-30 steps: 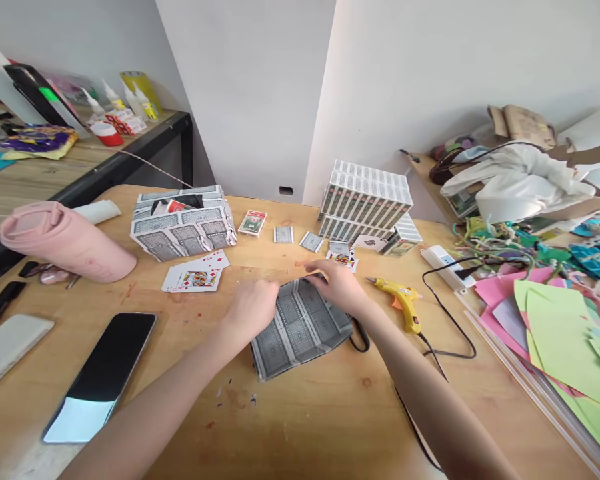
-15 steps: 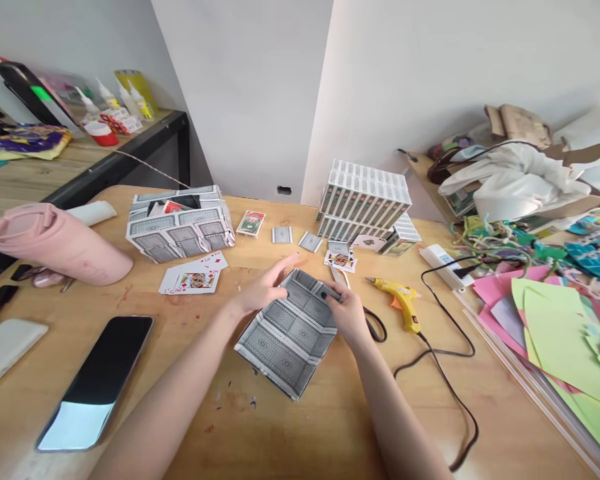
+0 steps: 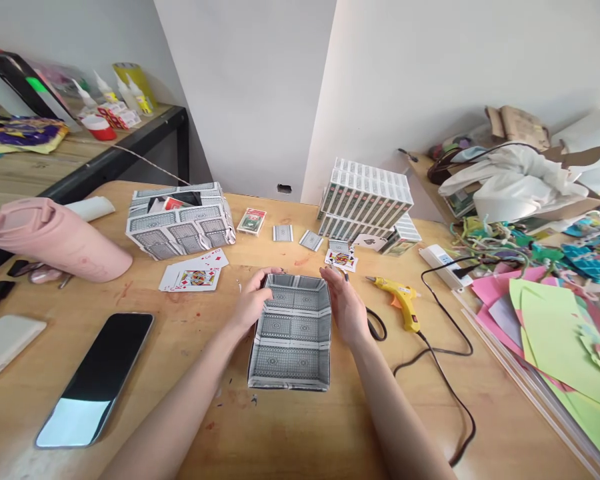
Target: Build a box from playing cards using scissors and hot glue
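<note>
An open box made of grey-backed playing cards (image 3: 290,363) lies in front of me, its hollow side up and its long sides pointing away from me. At its left wall, my left hand (image 3: 251,305) has the thumb over the rim and the fingers outside, gripping it. My right hand (image 3: 349,308) is held flat along the outside of the right wall, fingers stretched forward; whether it touches the wall is hard to tell. Beyond the hands lie loose playing cards (image 3: 193,275) on the left and a face card (image 3: 341,259) on the right.
A larger card-covered box (image 3: 180,227) stands back left, beside a card pack (image 3: 252,221). Stacked card packs (image 3: 367,200) stand back right. A yellow glue gun (image 3: 400,300) trails its cord at right. A phone (image 3: 97,373) and pink tumbler (image 3: 65,240) lie left.
The box has turned from slanted to straight, its near end swinging right. My right hand has let go of the rim and flattened along the side. My left hand has shifted slightly left.
</note>
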`<state>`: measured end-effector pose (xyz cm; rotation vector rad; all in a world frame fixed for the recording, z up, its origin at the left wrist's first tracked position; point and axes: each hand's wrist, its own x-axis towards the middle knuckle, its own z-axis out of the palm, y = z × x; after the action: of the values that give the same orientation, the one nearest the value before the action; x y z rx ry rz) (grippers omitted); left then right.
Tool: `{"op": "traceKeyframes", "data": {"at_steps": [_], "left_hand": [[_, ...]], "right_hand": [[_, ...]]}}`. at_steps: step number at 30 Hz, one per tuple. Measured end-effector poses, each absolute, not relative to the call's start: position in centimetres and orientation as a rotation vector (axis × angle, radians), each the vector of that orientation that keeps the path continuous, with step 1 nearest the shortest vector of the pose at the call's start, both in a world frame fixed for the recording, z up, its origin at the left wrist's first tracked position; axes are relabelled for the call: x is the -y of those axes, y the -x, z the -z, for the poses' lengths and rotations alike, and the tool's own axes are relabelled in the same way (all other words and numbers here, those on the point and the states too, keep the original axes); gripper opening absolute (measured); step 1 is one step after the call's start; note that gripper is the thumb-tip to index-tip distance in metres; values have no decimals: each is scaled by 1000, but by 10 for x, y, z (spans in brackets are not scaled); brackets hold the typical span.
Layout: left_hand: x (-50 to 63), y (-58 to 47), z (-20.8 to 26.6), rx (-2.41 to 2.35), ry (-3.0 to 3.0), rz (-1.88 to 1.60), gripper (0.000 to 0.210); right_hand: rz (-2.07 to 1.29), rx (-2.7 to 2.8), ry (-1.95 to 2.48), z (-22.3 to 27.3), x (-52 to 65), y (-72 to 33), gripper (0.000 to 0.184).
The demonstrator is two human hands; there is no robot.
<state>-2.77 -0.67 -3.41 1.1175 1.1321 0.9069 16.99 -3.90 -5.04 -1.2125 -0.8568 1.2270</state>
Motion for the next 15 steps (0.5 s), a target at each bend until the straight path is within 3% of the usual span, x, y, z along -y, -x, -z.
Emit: {"op": "traceKeyframes", "data": {"at_steps": [9,15], "left_hand": [[12,27,41,-1040,-1192,-878,61],[15,23,36,-1175,-1240,-791,55]], "right_hand": [[-1187,1206,1445,46,55,-157,70],[-1192,1308,1491,47,40,-157,49]]}}
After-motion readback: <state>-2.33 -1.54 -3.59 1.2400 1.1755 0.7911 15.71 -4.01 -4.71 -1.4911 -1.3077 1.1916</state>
